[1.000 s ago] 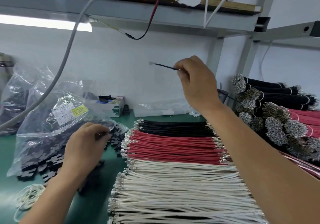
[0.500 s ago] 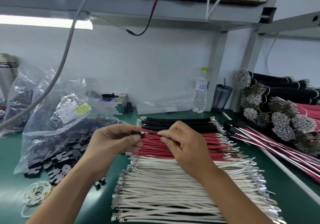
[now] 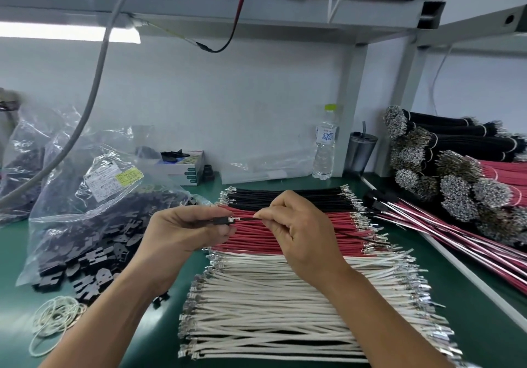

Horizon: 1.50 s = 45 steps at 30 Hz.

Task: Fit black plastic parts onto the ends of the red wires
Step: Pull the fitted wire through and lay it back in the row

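My left hand (image 3: pixel 185 230) pinches a small black plastic part (image 3: pixel 221 221) above the row of red wires (image 3: pixel 299 233). My right hand (image 3: pixel 296 230) pinches a thin black wire (image 3: pixel 353 235) close to its metal tip, and that tip meets the black part. The wire's far end trails right, down to the red row. Black wires (image 3: pixel 288 196) lie behind the red ones and white wires (image 3: pixel 285 305) lie in front. An open clear bag of black plastic parts (image 3: pixel 94 225) spills onto the green mat at the left.
Bundles of black and red wires (image 3: pixel 462 185) are stacked at the right, with finished red-white assemblies (image 3: pixel 445 233) beside them. A water bottle (image 3: pixel 325 145), a dark cup (image 3: pixel 360 151) and a small box (image 3: pixel 185 165) stand at the back. Rubber bands (image 3: pixel 54 319) lie front left. A grey hose (image 3: pixel 94 82) hangs overhead.
My right hand came down from high up with the black wire. My left hand left the bag with a black part. Both hands now meet over the red wires.
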Motion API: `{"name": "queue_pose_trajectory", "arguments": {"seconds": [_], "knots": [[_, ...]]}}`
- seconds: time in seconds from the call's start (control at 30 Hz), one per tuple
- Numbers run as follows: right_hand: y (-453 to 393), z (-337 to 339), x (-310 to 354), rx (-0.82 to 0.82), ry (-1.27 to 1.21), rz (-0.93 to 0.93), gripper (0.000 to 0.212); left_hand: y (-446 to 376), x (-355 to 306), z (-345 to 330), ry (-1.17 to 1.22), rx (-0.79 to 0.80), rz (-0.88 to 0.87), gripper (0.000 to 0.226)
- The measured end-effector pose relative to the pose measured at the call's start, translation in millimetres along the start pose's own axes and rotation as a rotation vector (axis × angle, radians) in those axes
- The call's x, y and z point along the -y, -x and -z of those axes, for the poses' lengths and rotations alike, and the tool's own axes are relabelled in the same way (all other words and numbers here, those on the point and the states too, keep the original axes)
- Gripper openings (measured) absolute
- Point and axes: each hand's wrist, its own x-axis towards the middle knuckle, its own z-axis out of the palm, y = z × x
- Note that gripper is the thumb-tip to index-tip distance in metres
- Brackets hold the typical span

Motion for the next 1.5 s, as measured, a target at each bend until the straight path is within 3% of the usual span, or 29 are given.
{"name": "queue_pose_trajectory", "arguments": {"seconds": [0.33, 0.53, 0.87, 1.1, 1.27, 1.5], "knots": [[-4.1, 6.0, -2.0, 0.114, -0.024, -0.040, 0.015, 1.2, 0.5, -1.2, -0.039, 0.020, -0.028, 0.027], [-0.4, -6.9, -6.9, 0.144, -0.025, -0.111, 0.017, 0.1, 7.6, -10.2, -0.117, -0.069, -0.103, 0.024], [0.0, -11.2, -4.7, 0.134, 0.007, -0.082, 0.017, -0.3, 9.5, -6.6, -0.459, -0.070, -0.147, 0.033], [1.6, -13.8, -5.8, 0.160, -0.112, -0.151, 0.017, 2.1, 4.4, -6.2, -0.183, -0.049, -0.106, 0.024], [2.8, -12.7, 0.5, 0.129, 0.098, 0.028, 0.015, -1.8, 9.9, -3.3, -0.384, -0.082, -0.146, 0.033], [3.8, -16.9, 1.4, 0.178, -0.006, -0.053, 0.017, -0.1, 7.8, -5.4, -0.349, -0.046, -0.149, 0.034]]}}
